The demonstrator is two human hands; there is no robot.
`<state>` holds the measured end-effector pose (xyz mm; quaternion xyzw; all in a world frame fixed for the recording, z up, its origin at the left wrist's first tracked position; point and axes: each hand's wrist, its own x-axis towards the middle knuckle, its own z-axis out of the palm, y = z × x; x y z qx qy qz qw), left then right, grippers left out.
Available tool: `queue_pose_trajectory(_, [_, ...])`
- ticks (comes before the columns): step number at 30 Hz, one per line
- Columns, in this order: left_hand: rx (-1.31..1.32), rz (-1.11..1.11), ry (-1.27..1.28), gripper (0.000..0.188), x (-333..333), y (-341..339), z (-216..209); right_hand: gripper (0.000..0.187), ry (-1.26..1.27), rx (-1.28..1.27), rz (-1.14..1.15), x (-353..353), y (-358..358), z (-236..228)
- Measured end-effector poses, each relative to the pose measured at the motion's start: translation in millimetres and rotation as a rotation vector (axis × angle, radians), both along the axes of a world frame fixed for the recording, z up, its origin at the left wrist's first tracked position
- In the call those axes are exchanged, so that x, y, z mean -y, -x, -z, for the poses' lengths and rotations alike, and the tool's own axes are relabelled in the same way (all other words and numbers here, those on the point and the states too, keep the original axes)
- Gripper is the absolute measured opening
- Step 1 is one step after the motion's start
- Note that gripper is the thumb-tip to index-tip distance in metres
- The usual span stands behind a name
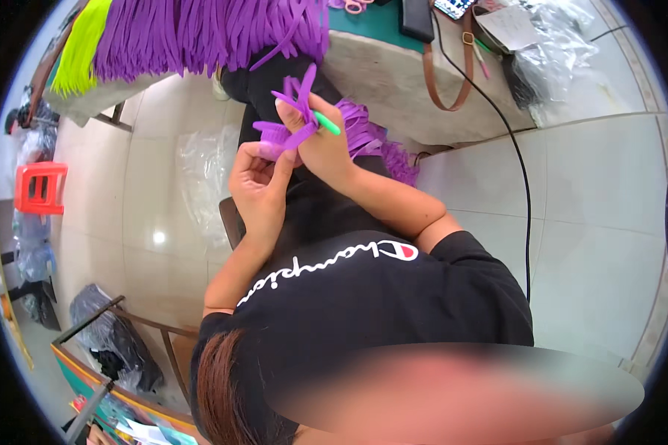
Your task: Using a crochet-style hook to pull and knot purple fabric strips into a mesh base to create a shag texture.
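Observation:
My left hand (258,182) is closed in a pinch on a purple ribbon-like strip (273,135), which is bunched in stacked loops above the fingers. Just to its right, my right hand (321,144) is closed around more loops of the strip and a bright green handle (326,123). The far end of that handle's tool is hidden by the fingers and loops. Both hands are close together over my lap. More purple strips (362,130) lie in a bundle across my leg, beyond the right hand, and hang down to the right.
A thick row of purple strips (200,37) hangs over the table edge ahead, with lime-green ones (82,48) at its left. A brown strap (432,83) and a black cable (513,141) hang at the right. Clear plastic (204,178) lies on the floor; a red stool (41,188) stands left.

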<state>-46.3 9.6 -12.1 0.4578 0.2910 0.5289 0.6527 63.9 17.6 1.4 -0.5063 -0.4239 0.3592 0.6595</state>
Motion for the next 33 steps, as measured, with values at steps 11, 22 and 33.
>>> queue_pose_trajectory(11, [0.037, 0.058, 0.041, 0.011, -5.1, 0.4, 0.3, 0.028, 0.022, -0.082, -0.028, 0.4, -1.1, 8.0])
queue_pose_trajectory(22, [-0.135, 0.04, -0.082, 0.011, -0.3, 2.1, -3.4, 0.025, -0.014, 0.031, 0.014, 2.2, -4.3, 9.0])
queue_pose_trajectory(33, [-0.546, -0.163, -0.18, 0.008, -42.2, 17.1, 15.1, 0.019, 0.123, -0.19, -0.013, 16.7, -38.5, -17.2])
